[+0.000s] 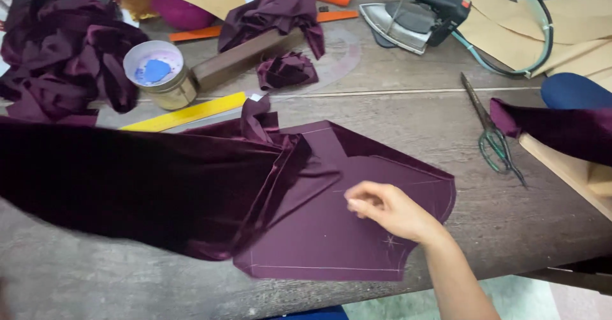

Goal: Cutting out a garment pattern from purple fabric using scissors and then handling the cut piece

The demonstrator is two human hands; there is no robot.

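Right hand [390, 213], fingers curled with fingertips pinched together, rests on the flat dark purple velvet fabric piece [331, 224] marked with chalk lines, lying near the front edge of the grey wooden table [497, 218]. The left hand is out of view. Green-handled scissors [492, 135] lie to the right; a steam iron [414, 17] sits far.

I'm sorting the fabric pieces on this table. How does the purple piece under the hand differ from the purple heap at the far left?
The flat fabric piece lies spread out, matte side up, with chalk lines along its edges; the crumpled fabric heap is bunched, glossy, with no markings visible. The right hand rests on the flat piece; nothing touches the heap. Both are the same deep purple.
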